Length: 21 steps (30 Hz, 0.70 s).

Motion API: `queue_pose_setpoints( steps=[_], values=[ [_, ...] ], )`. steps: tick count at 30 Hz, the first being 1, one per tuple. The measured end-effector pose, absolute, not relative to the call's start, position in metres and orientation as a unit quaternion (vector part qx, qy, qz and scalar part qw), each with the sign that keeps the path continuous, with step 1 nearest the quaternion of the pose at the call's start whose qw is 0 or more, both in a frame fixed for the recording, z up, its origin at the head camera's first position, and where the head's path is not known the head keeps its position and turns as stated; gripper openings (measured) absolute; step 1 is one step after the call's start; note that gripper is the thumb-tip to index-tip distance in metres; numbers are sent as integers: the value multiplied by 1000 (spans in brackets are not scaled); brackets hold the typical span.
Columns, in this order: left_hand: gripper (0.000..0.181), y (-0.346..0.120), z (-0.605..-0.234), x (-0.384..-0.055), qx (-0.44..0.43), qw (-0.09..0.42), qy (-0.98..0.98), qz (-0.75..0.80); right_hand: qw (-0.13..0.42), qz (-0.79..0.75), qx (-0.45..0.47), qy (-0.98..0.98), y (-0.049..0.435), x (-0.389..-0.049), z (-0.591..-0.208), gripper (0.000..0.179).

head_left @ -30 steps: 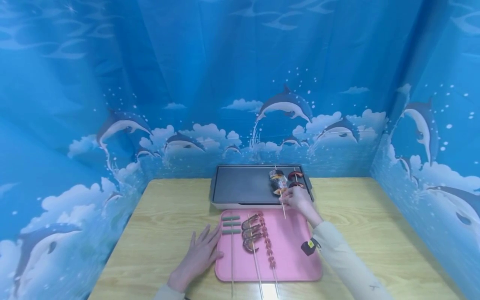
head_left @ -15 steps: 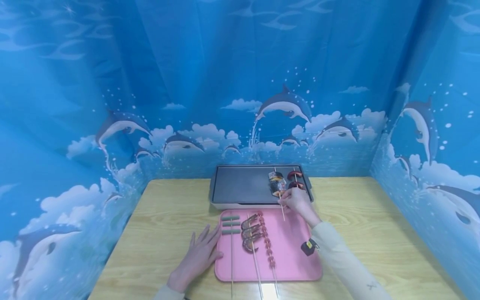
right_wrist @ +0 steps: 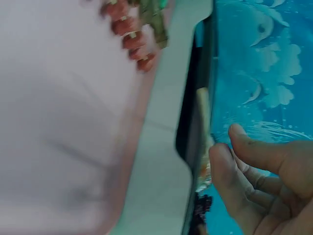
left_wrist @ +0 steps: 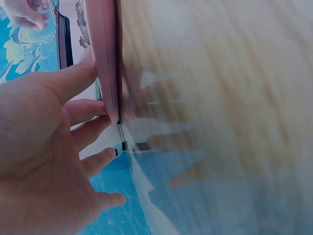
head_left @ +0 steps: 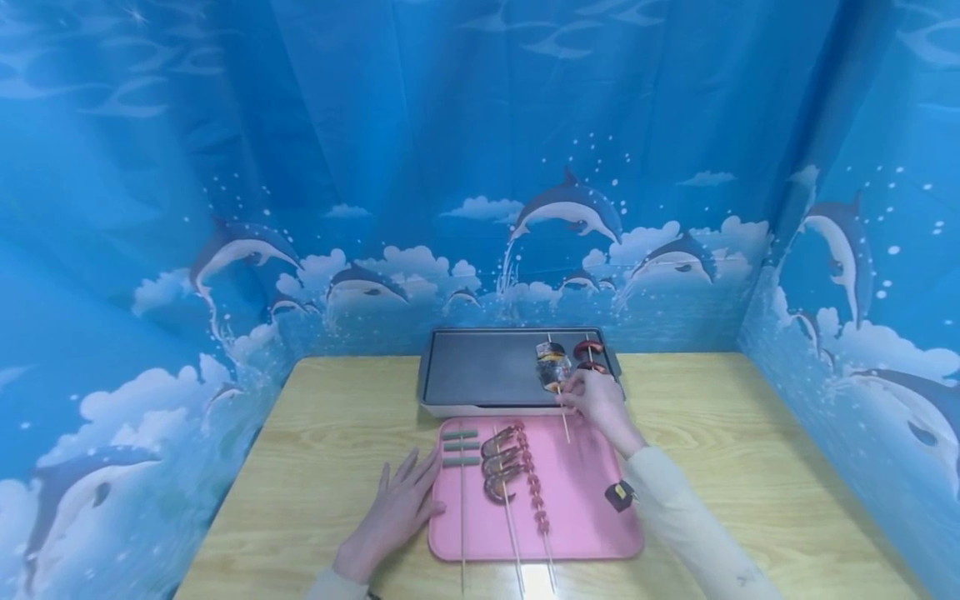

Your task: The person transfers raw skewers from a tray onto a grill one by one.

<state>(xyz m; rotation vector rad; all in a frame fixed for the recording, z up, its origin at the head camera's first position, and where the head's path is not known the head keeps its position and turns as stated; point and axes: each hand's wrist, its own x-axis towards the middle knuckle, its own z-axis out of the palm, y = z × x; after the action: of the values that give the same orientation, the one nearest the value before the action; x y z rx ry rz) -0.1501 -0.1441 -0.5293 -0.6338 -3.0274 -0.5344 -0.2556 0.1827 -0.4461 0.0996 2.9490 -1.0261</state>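
My right hand (head_left: 597, 402) hovers at the front of the griddle (head_left: 480, 367), just beside the stick of a skewer with dark, silvery-skinned chunks (head_left: 553, 368). In the right wrist view the thumb and index fingertips stand apart, with nothing between them, and the skewer's stick (right_wrist: 203, 110) lies beyond them. The chunks lie on the griddle's right half. To their right is a skewer of dark red pieces (head_left: 588, 350), partly hidden by the hand. My left hand (head_left: 396, 510) spreads its fingers against the left edge of the pink tray (head_left: 592, 533).
On the tray lie a skewer of green pieces (head_left: 461, 447), a shrimp skewer (head_left: 501, 467) and a skewer of small reddish pieces (head_left: 534, 487). Their sticks jut over the front edge of the tray. A wooden table (head_left: 360, 400) carries everything, with dolphin-printed curtains (head_left: 450, 167) around it.
The silvery-chunk skewer has shifted slightly left on the griddle. My right fingers have eased off its stick, and the wrist has turned a little. The left hand has stayed in place.
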Motion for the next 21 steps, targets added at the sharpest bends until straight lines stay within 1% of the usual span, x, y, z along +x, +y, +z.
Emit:
queue_pose_setpoints(
  steps=[3,7,10,12,14,18,21],
  values=[
    [66,-144,-530,-151,-199,-3,-965,-169,-16,-341,21,940,183,-250,-440,21],
    [66,-144,-529,-151,-199,-5,-966,-168,-35,-357,5,933,182,-239,-434,23],
    [66,-144,-528,-150,-198,-5,-966,-168,-61,-357,-13,932,181,-229,-434,22],
    [66,-144,-528,-150,-198,-5,-966,-167,-69,-371,-21,926,180,-221,-435,20],
    [66,-143,-527,-150,-200,-1,-965,-171,-68,-390,-26,918,178,-213,-437,17],
    [65,-143,-526,-149,-202,0,-964,-174,-48,-426,-31,903,175,-195,-441,13],
    [65,-143,-525,-149,-203,0,-964,-173,-46,-434,-34,899,174,-183,-444,13]
  ],
)
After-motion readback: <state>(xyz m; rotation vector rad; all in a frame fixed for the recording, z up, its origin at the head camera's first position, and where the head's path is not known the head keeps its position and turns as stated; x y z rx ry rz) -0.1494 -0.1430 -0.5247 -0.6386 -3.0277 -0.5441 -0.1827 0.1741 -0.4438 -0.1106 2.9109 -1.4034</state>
